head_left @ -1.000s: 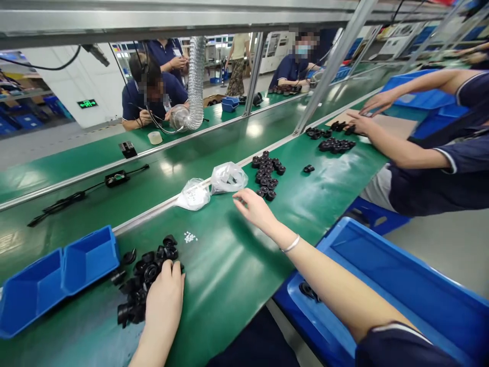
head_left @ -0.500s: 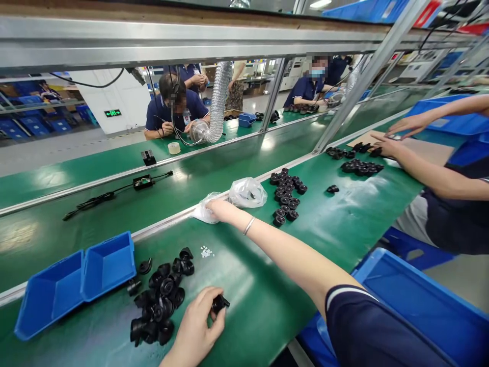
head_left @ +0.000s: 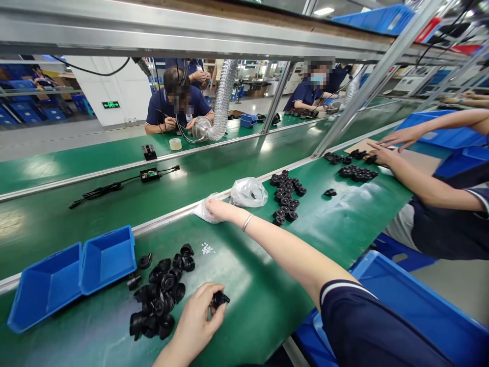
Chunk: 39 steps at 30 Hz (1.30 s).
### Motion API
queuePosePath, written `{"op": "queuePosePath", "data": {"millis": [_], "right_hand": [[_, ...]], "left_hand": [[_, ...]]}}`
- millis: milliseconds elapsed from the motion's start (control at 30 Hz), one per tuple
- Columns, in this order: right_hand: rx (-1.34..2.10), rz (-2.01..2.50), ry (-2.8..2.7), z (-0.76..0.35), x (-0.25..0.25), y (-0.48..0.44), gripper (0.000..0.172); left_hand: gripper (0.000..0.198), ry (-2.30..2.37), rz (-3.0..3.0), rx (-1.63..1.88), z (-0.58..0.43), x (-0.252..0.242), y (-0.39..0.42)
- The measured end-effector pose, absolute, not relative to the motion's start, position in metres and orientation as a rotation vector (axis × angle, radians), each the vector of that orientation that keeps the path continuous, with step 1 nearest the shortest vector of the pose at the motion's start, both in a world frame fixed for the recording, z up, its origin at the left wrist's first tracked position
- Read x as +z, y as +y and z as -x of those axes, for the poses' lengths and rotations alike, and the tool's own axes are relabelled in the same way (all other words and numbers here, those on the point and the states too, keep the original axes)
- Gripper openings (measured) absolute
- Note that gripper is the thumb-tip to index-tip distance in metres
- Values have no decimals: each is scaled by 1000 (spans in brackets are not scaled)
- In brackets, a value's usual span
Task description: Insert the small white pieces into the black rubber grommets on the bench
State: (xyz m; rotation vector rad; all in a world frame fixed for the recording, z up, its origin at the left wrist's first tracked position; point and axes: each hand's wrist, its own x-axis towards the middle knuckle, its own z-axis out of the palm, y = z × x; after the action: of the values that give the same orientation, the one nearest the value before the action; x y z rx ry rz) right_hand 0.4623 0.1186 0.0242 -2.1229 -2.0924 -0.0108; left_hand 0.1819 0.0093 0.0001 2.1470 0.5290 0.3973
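My left hand is closed around a small black plastic part with a short spout, held just above the green tabletop. Left of it lies a loose pile of similar black round parts. My right arm stretches forward, a bracelet on the wrist. The right hand is at a crumpled clear plastic bag by the metal rail; its fingertips are hidden there. Tiny white pieces lie on the table between my hands. Beside the right hand sits a second clear bag.
Two joined blue trays stand at left. More black parts are grouped beyond my right arm. At right, a co-worker's hands work over cardboard. A large blue bin is beside my right arm. A shelf beam crosses overhead.
The view has shifted slightly. Both my hands stay in nearly the same place, the left still holding the black part and the right still at the bag.
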Motion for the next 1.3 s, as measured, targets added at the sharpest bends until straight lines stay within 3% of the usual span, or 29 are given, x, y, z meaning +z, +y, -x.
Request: {"op": "queuePosePath", "data": {"millis": [267, 433, 533, 733, 867, 967, 1067, 1300], "right_hand": [[276, 2136, -2127, -469, 41, 129, 23], [243, 2055, -1926, -476, 65, 114, 9], [229, 1959, -1821, -472, 72, 88, 12], [458, 1736, -1846, -432, 24, 25, 5], [498, 1695, -1795, -413, -7, 8, 12], [511, 1657, -1771, -415, -8, 7, 19], [496, 1639, -1738, -423, -3, 8, 10], [480, 1589, -1749, -424, 2, 11, 8]], "left_hand": [[27, 540, -2147, 361, -179, -4, 11], [27, 533, -2151, 384, -179, -4, 12], [27, 523, -2151, 386, -179, -5, 13], [27, 536, -2141, 348, -180, -3, 13], [27, 562, -2133, 315, -181, -1, 12], [27, 564, -2127, 306, -181, -1, 12], [28, 557, -2120, 292, -181, -1, 13], [29, 568, -2094, 263, -180, -5, 13]]}}
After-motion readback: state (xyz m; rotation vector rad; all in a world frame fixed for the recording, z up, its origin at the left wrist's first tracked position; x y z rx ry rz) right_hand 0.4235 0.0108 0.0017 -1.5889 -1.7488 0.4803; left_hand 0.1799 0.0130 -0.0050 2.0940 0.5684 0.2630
